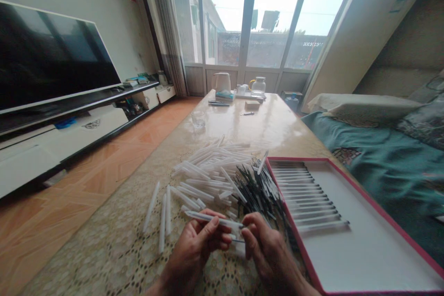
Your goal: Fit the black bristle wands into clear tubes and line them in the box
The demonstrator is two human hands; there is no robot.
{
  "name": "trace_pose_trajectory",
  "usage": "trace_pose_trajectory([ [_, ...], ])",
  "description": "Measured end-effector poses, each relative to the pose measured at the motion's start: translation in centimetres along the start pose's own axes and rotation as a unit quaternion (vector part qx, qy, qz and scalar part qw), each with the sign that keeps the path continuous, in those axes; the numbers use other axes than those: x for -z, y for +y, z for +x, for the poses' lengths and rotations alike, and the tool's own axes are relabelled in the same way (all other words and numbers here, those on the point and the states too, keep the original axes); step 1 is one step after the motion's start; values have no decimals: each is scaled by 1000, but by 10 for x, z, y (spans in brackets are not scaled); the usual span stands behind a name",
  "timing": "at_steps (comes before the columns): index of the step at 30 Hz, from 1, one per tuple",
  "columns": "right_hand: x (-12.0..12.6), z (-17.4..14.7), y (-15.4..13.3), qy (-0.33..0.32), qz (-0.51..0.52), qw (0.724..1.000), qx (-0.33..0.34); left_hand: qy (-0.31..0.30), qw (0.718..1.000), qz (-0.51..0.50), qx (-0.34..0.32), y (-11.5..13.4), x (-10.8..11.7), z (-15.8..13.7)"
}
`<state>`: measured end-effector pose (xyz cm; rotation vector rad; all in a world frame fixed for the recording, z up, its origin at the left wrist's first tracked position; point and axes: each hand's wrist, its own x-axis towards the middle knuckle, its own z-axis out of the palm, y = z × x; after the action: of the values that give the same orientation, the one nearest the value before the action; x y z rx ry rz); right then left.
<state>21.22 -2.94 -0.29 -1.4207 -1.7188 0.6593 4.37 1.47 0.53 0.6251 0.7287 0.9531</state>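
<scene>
My left hand point(196, 247) is closed around a translucent white pen barrel point(204, 216), held nearly level above the table. At the barrel's right end, my right hand point(265, 245) pinches with thumb and forefinger at a dark tip, perhaps the refill's; the fingers partly hide it. A thin dark bluish line point(238, 241) shows below, between the hands; what it is I cannot tell. Beyond them lies a loose heap of white pen barrels point(211, 155), with a pile of black-ended refills point(255, 187) to its right. Several barrels point(162, 224) lie apart on the left.
On the right sits a shallow pink-rimmed box point(378, 259) with a row of pens point(305, 194) along its left side. Farther down the table point(222, 282) stand a glass point(199, 120), a small box point(252, 105), a glass jug point(258, 87) and a pale kettle point(222, 82).
</scene>
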Motion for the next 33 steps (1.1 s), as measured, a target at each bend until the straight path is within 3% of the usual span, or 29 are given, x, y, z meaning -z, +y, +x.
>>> trace_pose_trajectory([
  [7, 1, 0, -1, -27, -1, 1000, -12, -14, 1000, 8, 1, 0, -1, -1],
  [22, 1, -1, 0, -1, 4, 1000, -1, -1, 1000, 10, -5, 1, -2, -1],
  [26, 3, 0, -1, -27, 19, 999, 2, -10, 1000, 16, -11, 1, -2, -1],
  [33, 9, 2, -6, -95, 130, 982, -99, -43, 996, 71, -34, 2, 0, -2],
])
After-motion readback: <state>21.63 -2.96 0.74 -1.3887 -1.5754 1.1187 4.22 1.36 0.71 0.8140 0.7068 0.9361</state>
